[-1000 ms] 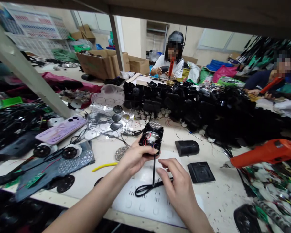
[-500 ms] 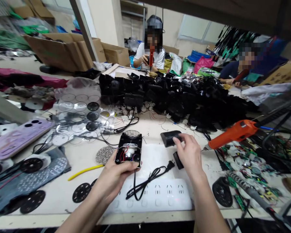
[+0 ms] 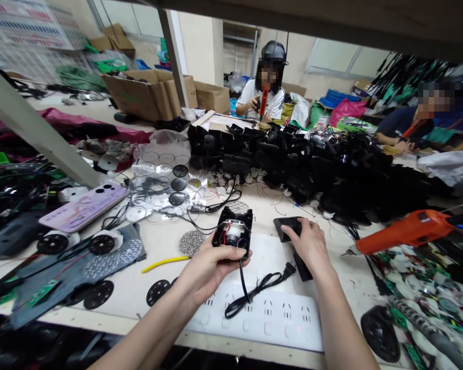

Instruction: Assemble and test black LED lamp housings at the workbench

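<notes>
In my left hand is a small appliance's open black housing, tilted up. A white motor with red and blue wires shows inside, and a round mesh sits at its far end. Its black power cord runs down over a white power strip, ending in a plug. My right hand has its thumb and fingers closed on the right end of a black plastic cover at the table. A second black piece lies partly under that hand.
An orange electric screwdriver lies at right above a heap of circuit boards. Black housings are piled behind. Small screws, a yellow-handled tool and a purple phone lie left. Two co-workers sit across.
The view has swung left, so everything sits further right in it. My right thumb and fingers have closed further over the cover's end. My left hand still holds the housing.
</notes>
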Motion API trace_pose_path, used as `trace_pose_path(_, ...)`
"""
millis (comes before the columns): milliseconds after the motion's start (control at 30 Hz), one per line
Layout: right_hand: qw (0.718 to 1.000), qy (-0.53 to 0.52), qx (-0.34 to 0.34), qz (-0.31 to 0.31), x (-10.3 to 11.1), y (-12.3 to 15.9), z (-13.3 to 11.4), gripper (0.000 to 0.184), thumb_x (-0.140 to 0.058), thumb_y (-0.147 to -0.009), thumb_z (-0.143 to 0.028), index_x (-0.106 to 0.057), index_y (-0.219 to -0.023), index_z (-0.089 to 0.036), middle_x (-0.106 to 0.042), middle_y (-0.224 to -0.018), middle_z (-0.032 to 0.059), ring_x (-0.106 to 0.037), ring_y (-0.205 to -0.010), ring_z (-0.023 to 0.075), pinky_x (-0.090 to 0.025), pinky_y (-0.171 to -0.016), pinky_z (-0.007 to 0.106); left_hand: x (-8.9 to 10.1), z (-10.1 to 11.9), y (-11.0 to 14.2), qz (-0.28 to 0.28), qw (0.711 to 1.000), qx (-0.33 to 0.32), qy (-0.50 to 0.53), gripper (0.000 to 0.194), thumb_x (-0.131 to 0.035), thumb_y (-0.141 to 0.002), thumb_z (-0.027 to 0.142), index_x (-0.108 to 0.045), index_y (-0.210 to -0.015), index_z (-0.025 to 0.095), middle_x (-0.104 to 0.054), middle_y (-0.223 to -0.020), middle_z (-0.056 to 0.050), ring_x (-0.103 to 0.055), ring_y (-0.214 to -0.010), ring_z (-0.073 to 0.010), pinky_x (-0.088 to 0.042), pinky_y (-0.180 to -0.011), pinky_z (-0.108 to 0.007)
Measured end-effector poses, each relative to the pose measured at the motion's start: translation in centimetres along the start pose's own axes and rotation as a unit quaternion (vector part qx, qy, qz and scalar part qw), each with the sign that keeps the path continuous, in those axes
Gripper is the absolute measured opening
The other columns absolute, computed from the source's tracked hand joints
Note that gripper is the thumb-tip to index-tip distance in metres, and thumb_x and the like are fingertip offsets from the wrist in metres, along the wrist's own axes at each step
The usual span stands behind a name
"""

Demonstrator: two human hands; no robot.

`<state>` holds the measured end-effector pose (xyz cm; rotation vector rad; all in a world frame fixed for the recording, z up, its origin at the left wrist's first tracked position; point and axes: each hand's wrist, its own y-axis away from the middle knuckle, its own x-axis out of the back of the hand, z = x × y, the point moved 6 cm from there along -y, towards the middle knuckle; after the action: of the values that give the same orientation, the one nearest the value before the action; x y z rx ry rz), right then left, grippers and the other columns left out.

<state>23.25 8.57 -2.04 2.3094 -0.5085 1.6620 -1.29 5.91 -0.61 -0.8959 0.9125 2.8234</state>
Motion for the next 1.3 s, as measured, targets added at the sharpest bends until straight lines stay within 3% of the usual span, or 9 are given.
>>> trace_pose_path(200,1.000,0.002,0.013,0.010,-0.9,-0.1,0.5,0.067,-0.055,-0.081,-0.060,-0.048,-0.128,-0.013,-0.051,-0.123,0.0230,-0.052,-0.111,0.0383,-0.041,-0.092,0.047,-0.1,0.3,-0.3,-0.011,1.000,0.007,-0.011,0.031,-0.069,-0.053,-0.007,-0.060,-0.076,0.012,-0.068,-0.077,-0.007,-0.068,-0.069,-0.0209,-0.059,-0.064,-0.032)
trace_pose_path(667,1.000,0.002,0.022,0.017,-1.4,-0.6,0.9,0.065,-0.056,-0.079,-0.060,-0.048,-0.124,-0.014,-0.052,-0.117,0.0209,-0.053,-0.108,0.0389,-0.042,-0.091,0.047,-0.3,1.3,-1.1,-0.028,1.000,-0.003,0.004,0.036,-0.073,-0.057,-0.003,-0.060,-0.087,0.014,-0.069,-0.080,-0.007,-0.069,-0.071,-0.0218,-0.060,-0.069,-0.035)
trace_pose_path(900,1.000,-0.008,0.006,0.014,-1.4,-0.5,0.8,0.068,-0.056,-0.078,-0.060,-0.046,-0.126,-0.012,-0.052,-0.118,0.0227,-0.054,-0.109,0.0392,-0.042,-0.092,0.048,-0.5,1.7,-1.0,-0.037,0.997,0.026,0.058,0.016,-0.068,-0.079,0.023,-0.063,-0.090,0.013,-0.070,-0.082,-0.010,-0.070,-0.071,-0.0253,-0.059,-0.067,-0.039)
trace_pose_path(1033,0.999,-0.021,-0.001,0.024,-1.3,-0.7,0.6,0.070,-0.059,-0.075,-0.057,-0.045,-0.127,-0.011,-0.052,-0.117,0.0219,-0.053,-0.109,0.0385,-0.041,-0.094,0.048,-0.9,2.1,-1.0,-0.063,0.995,0.030,0.069,0.028,-0.057,-0.089,0.041,-0.063,-0.097,0.015,-0.070,-0.091,-0.012,-0.069,-0.071,-0.0249,-0.058,-0.065,-0.043)
trace_pose_path(1167,0.998,-0.034,-0.006,0.047,0.6,-1.1,0.2,0.069,-0.067,-0.069,-0.049,-0.047,-0.124,-0.011,-0.054,-0.114,0.0220,-0.050,-0.114,0.0402,-0.039,-0.096,0.050,-1.0,1.9,-1.1,-0.076,0.992,0.065,0.081,0.042,-0.039,-0.096,0.047,-0.060,-0.111,0.015,-0.069,-0.098,-0.015,-0.069,-0.075,-0.0260,-0.057,-0.068,-0.046)
trace_pose_path(1300,0.988,-0.113,0.035,0.103,4.9,-0.8,-1.1,0.070,-0.071,-0.064,-0.045,-0.050,-0.124,-0.015,-0.050,-0.127,0.0205,-0.044,-0.124,0.0369,-0.036,-0.104,0.049,-0.9,1.4,-1.3,-0.066,0.990,0.097,0.079,0.039,-0.035,-0.098,0.037,-0.061,-0.107,0.010,-0.070,-0.094,-0.016,-0.068,-0.075,-0.0249,-0.057,-0.068,-0.043)
